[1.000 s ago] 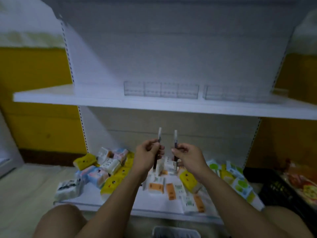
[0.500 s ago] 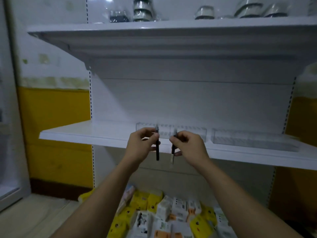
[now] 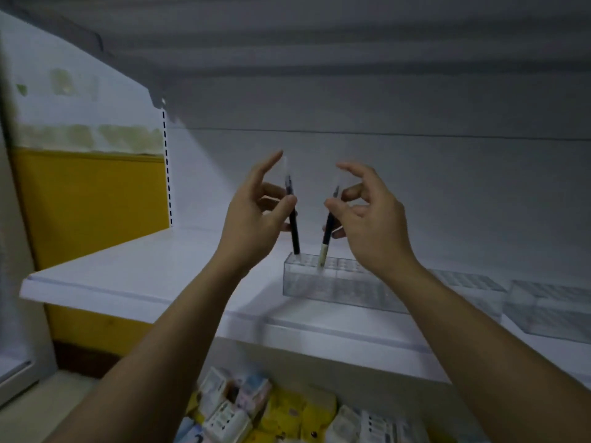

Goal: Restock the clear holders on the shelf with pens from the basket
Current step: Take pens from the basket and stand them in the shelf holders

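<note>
- We note the left hand (image 3: pixel 252 215) pinching a dark pen (image 3: pixel 293 233), tip at the left end of the clear holder (image 3: pixel 335 284).
- The right hand (image 3: pixel 372 222) pinches a white-tipped pen (image 3: pixel 327 234), its tip seemingly in a neighbouring slot.

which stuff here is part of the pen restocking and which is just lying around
Job in hand: left hand, left pen, right hand, right pen, near clear holder, second holder, shelf.
Lying about: packets on the level below.
</note>
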A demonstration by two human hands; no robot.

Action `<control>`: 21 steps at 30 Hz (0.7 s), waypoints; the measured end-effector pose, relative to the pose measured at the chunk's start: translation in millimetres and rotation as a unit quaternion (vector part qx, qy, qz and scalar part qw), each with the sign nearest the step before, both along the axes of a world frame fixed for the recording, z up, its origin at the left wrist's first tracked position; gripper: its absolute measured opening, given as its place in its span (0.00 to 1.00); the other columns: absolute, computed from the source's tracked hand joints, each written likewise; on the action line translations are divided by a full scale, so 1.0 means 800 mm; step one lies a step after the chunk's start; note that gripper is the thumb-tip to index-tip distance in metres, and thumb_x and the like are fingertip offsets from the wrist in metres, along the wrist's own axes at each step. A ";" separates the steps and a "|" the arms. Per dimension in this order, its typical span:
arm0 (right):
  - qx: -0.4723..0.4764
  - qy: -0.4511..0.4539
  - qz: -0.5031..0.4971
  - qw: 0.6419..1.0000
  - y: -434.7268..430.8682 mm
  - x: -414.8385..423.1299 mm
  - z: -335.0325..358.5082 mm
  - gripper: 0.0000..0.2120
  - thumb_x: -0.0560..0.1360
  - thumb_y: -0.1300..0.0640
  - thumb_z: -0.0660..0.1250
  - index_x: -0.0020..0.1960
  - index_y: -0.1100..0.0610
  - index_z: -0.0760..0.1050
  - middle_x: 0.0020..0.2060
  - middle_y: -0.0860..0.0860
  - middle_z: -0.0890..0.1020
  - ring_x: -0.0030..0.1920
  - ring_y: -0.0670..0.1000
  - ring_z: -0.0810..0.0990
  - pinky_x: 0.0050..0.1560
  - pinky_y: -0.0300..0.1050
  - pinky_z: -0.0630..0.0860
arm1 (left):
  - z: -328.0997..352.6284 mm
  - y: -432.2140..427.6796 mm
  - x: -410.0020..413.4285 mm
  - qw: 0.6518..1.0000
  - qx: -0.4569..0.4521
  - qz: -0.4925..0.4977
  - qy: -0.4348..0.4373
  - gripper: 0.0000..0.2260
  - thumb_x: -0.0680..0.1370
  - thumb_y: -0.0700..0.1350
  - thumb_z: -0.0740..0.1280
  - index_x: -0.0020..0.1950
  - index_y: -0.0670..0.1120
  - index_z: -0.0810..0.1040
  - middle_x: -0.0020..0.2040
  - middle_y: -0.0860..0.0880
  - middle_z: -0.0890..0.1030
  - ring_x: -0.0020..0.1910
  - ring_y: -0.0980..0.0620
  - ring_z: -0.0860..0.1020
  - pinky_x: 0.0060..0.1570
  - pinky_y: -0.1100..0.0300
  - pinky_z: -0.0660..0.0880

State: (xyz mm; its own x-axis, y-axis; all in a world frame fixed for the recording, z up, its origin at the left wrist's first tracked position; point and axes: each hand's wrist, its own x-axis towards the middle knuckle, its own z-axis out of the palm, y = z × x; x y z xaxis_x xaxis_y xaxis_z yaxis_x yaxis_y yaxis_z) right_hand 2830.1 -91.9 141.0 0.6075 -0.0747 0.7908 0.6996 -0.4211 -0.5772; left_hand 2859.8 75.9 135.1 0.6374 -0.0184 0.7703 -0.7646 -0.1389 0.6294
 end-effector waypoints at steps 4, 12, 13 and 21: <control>-0.007 -0.039 -0.053 0.998 0.007 0.049 0.007 0.22 0.75 0.56 0.70 0.65 0.44 0.70 0.41 0.43 0.78 0.33 0.49 0.83 0.35 0.46 0.83 | 0.005 0.002 0.052 0.999 -0.017 -0.037 -0.003 0.26 0.77 0.38 0.68 0.69 0.60 0.66 0.49 0.46 0.78 0.43 0.51 0.83 0.38 0.61 0.80; -0.028 -0.018 -0.106 0.994 0.011 0.085 -0.004 0.23 0.74 0.55 0.72 0.66 0.43 0.70 0.37 0.40 0.77 0.34 0.46 0.82 0.37 0.47 0.83 | -0.009 -0.006 0.089 0.995 -0.006 -0.101 0.007 0.26 0.76 0.36 0.69 0.67 0.57 0.69 0.47 0.44 0.78 0.42 0.48 0.83 0.37 0.56 0.81; -0.025 -0.017 -0.110 0.993 0.009 0.087 -0.006 0.23 0.74 0.55 0.72 0.66 0.43 0.71 0.37 0.39 0.77 0.33 0.46 0.82 0.37 0.47 0.83 | -0.011 -0.005 0.091 0.994 -0.003 -0.105 0.003 0.26 0.76 0.36 0.69 0.67 0.58 0.69 0.47 0.45 0.78 0.42 0.47 0.83 0.36 0.56 0.81; -0.094 0.030 -0.107 0.989 0.009 0.080 -0.028 0.23 0.73 0.52 0.73 0.64 0.39 0.70 0.37 0.40 0.78 0.33 0.44 0.82 0.40 0.47 0.83 | -0.030 -0.006 0.098 0.992 0.082 -0.097 -0.018 0.24 0.75 0.40 0.72 0.66 0.59 0.70 0.45 0.49 0.79 0.39 0.51 0.83 0.38 0.57 0.82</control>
State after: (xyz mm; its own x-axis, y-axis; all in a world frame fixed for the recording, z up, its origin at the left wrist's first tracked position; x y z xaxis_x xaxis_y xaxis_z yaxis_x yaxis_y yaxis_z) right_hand 2893.7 -84.7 118.6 0.6406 -0.0617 0.7654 0.5498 -0.6590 -0.5133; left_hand 2938.4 71.0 111.1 0.5812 -0.2662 0.7690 -0.8088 -0.0849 0.5819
